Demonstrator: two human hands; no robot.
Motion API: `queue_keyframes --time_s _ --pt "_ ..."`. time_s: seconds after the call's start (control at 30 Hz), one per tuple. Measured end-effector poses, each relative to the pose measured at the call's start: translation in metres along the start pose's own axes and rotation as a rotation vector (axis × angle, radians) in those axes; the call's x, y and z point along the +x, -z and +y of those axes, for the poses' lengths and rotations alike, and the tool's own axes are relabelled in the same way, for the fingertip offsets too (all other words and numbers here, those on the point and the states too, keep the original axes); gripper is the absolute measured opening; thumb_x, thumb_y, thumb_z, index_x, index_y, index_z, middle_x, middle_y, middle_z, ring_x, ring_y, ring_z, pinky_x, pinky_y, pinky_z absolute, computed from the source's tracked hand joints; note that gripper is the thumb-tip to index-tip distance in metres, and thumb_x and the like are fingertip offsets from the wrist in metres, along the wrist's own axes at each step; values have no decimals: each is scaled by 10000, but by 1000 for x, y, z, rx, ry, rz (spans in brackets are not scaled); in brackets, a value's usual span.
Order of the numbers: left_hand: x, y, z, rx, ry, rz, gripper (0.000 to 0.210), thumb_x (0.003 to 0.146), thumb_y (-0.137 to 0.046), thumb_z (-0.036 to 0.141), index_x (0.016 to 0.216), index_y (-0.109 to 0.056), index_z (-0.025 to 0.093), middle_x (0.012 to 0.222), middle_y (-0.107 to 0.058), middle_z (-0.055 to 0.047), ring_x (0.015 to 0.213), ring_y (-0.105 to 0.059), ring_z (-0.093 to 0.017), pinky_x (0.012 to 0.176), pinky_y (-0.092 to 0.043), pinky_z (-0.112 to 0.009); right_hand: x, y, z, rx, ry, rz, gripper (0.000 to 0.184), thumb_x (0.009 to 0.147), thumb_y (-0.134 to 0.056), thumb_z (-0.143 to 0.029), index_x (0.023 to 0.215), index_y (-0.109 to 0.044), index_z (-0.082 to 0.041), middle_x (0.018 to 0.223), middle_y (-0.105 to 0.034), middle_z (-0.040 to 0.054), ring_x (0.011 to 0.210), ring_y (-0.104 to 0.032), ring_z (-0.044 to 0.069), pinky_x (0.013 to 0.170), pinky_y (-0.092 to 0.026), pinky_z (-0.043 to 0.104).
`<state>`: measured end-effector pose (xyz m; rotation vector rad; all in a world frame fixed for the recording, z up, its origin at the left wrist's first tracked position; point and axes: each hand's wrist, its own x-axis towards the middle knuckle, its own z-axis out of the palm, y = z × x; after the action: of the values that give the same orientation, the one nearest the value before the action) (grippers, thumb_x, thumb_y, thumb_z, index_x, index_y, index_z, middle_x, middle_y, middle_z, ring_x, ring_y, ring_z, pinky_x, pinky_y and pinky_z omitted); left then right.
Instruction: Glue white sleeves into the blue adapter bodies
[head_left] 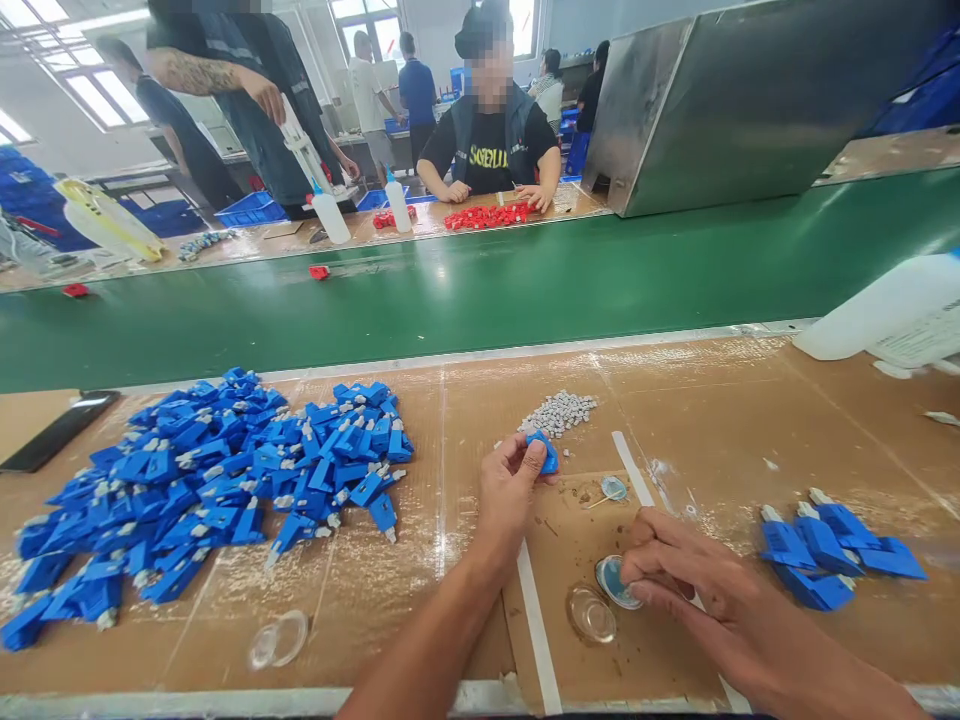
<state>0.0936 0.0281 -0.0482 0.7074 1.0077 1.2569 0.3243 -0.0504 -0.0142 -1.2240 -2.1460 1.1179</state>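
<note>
My left hand (513,492) pinches a small blue plastic part (546,454) beside a heap of small grey pieces (564,411). Over a little round tub (609,580) with bluish contents, my right hand (686,580) is closed, thumb and fingers together; whatever they grip is hidden. A clear round lid or dish (592,614) lies against the tub. Between the hands sits a small blue-smeared disc (613,488) with a thin stick on it. Blue parts with pale tips form a large pile (225,470) at left, and several more (836,550) lie at right.
A green conveyor belt (465,300) crosses beyond the table; a person sits behind it near red parts (487,215). A white bottle (885,305) lies at right, a black phone (60,430) at left, and clear round lids (279,640) near the front edge.
</note>
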Motion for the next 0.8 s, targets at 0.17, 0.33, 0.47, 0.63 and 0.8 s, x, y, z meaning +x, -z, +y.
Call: queue_keyframes --time_s 0.17,0.33,0.47,0.63,0.8 --pt "-3 1 3 -164 179 -118 681 651 -1039 651 1017 -821 120 845 -759 -65 708 -700 -144 646 -567 -227 11 8 7 236 -178 122 425 1152 -533 -583 920 -683 -259 891 -653 19 833 -634 223 757 -531 318" --pt "-5 0 -1 -289 342 -216 631 680 -1053 579 1002 -800 99 871 -772 -95 697 -732 -132 605 -543 -178 42 20 4 319 -151 334 395 1101 -641 -613 933 -742 -271 830 -647 1 780 -620 201 697 -535 276" --pt "-6 -1 -12 -423 426 -264 563 730 -1048 514 1006 -802 89 854 -774 -94 682 -736 -131 592 -538 -174 66 21 -8 299 -84 425 360 1095 -676 -600 945 -767 -285 859 -722 5 808 -671 198 748 -558 271" --pt "-5 -2 -19 -496 428 -303 495 798 -1006 505 985 -792 100 849 -777 -99 676 -732 -145 575 -544 -196 81 10 -12 299 -71 571 391 1064 -708 -645 927 -783 -286 899 -774 17 817 -706 207 772 -591 283" --pt "-4 -1 -22 -486 438 -322 483 813 -988 516 957 -777 106 844 -760 -89 666 -726 -150 567 -549 -213 86 6 -6 293 -107 576 416 1064 -688 -669 941 -780 -282 841 -776 19 728 -723 211 702 -613 302"
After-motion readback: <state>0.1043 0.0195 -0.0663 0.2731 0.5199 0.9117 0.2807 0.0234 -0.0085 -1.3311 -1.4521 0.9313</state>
